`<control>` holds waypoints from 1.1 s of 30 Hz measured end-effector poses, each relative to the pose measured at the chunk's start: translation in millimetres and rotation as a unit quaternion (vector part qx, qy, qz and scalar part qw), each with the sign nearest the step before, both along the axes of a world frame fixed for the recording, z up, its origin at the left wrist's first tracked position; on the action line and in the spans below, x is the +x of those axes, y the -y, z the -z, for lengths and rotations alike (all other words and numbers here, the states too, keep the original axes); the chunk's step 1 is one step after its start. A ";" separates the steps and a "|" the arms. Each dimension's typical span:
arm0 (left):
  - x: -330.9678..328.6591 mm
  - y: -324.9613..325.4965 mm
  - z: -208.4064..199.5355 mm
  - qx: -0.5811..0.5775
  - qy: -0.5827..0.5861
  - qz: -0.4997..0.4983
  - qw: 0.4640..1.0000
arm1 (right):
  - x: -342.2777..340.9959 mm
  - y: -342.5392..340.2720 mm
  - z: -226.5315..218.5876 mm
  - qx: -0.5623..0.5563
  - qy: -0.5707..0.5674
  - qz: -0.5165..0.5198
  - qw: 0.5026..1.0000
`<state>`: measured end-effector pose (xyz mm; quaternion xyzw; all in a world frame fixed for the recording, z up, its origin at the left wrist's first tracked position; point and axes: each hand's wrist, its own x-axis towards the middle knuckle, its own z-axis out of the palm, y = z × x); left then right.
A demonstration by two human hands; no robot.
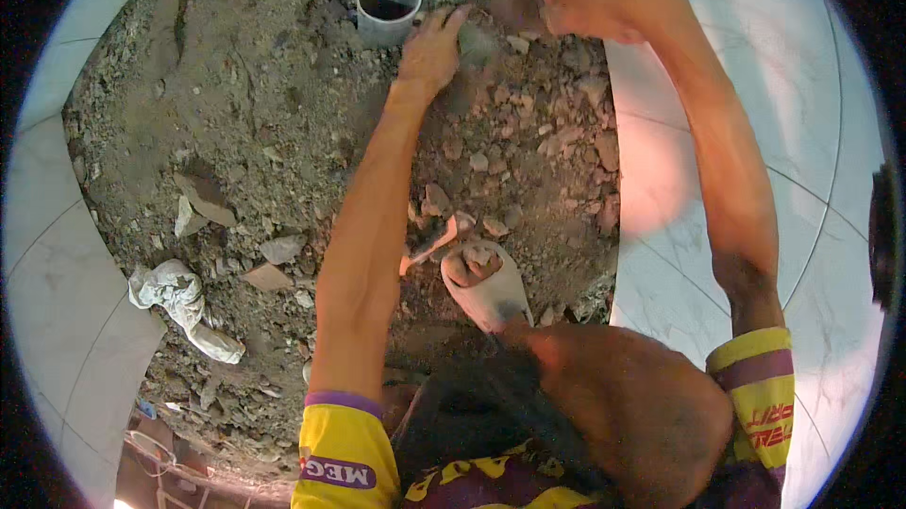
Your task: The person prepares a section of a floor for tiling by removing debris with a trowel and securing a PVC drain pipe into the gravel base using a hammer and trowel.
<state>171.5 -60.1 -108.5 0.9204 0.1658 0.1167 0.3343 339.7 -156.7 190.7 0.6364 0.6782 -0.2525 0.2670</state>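
Note:
A grey plastic pipe end [388,1] with a pale rim stands upright in the dug-up soil, dark inside. My left hand [432,51] rests against its right side, fingers stretched out over the soil with no object visible in them. Further right, my right hand [595,1] is closed above the border between rubble and tiles. Whatever it may hold is hidden. Between the hands lies loose soil with a reddish lump [519,5] and small stones, partly blurred.
Broken stones and soil [528,150] fill the strip between pale tiles on the left [57,254] and right [661,273]. A crumpled white bag [175,294] lies at lower left, near several larger stones [204,199]. My sandalled foot [483,283] stands on the rubble.

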 end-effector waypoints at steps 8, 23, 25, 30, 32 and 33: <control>6.7 0.2 -2.3 -0.012 -0.042 -0.042 0.998 | 38.5 58.1 3.4 -0.089 -0.168 0.497 0.847; -1.7 6.7 -7.6 -0.100 -0.003 0.001 0.995 | -41.1 74.4 -40.3 0.182 -0.012 0.239 0.954; -2.5 4.8 -0.7 -0.076 0.029 -0.018 0.997 | -60.7 77.1 -29.5 0.159 0.037 0.230 0.959; -3.6 12.2 -2.2 -0.030 0.068 -0.033 0.997 | -62.1 86.1 -34.1 0.176 0.025 0.286 0.942; 1.9 12.1 -4.1 -0.043 0.035 -0.043 0.998 | -55.1 86.5 -41.0 0.203 0.027 0.281 0.938; 3.9 11.9 -3.3 -0.041 0.037 -0.041 0.998 | -52.4 86.6 -44.2 0.231 0.027 0.274 0.933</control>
